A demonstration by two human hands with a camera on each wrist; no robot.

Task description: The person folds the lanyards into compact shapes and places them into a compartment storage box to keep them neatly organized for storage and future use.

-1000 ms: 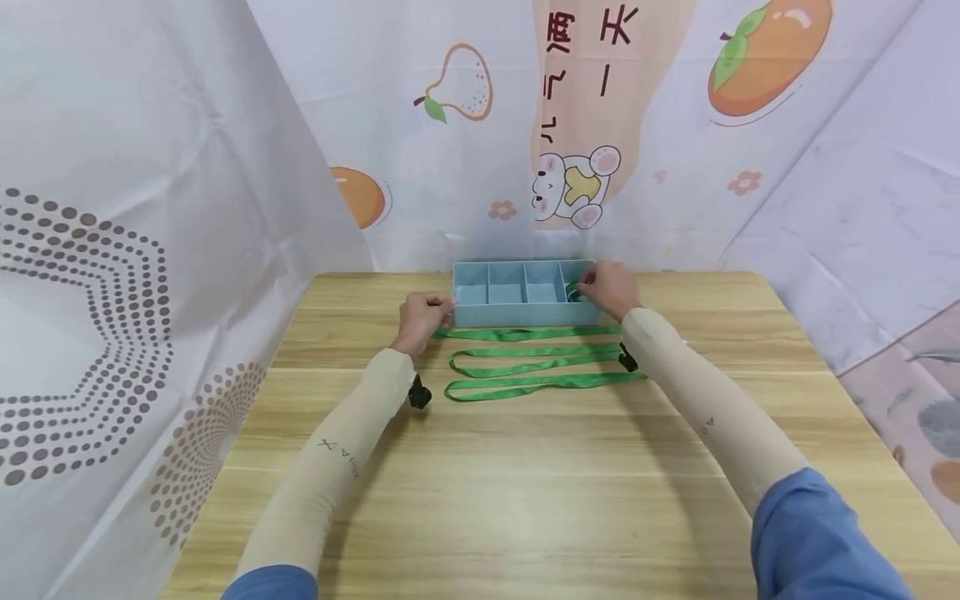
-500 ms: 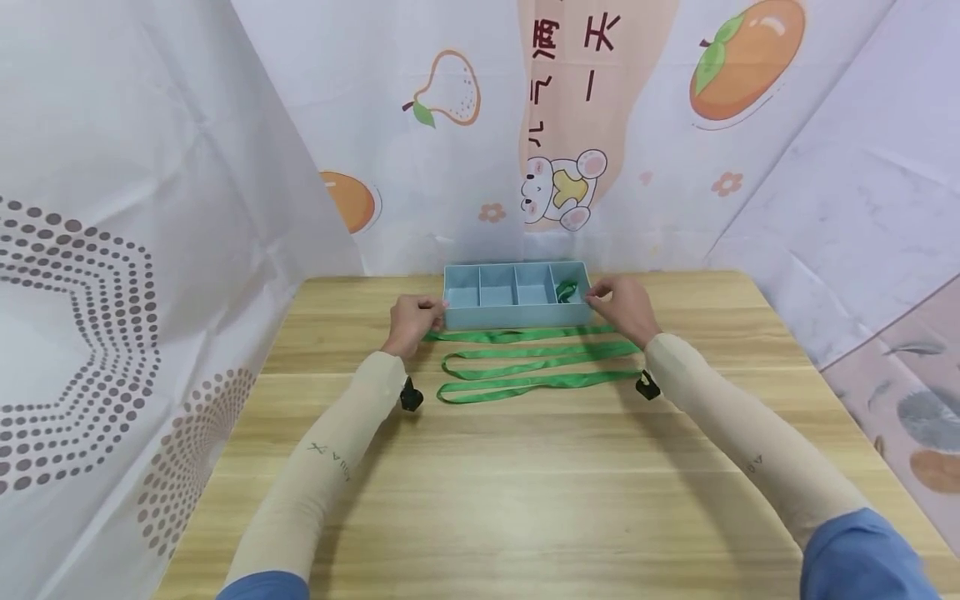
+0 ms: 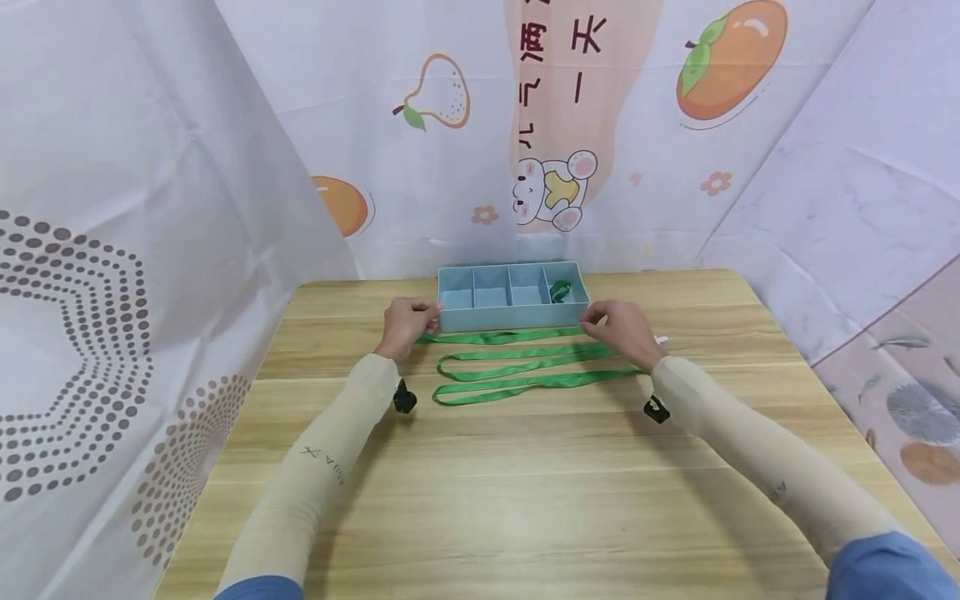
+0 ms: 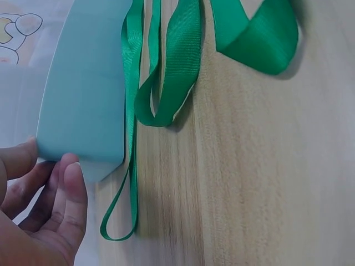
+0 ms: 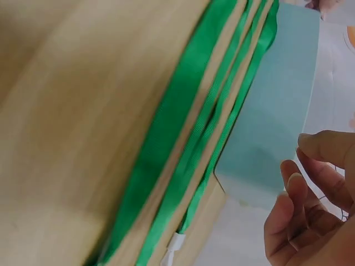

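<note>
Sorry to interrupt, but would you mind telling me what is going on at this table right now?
A person sits at a wooden table with a light blue divided tray at its far side. The left hand is at the tray's left end and the right hand at its right end, fingers loosely curled beside the corners; whether they grip it is unclear. A long green ribbon lies in folds on the table just in front of the tray, and a small green piece sits in the rightmost compartment.

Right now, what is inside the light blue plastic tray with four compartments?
A small green ribbon piece lies in the rightmost compartment of the light blue plastic tray; the others look empty, though the near wall hides some floor.
</note>
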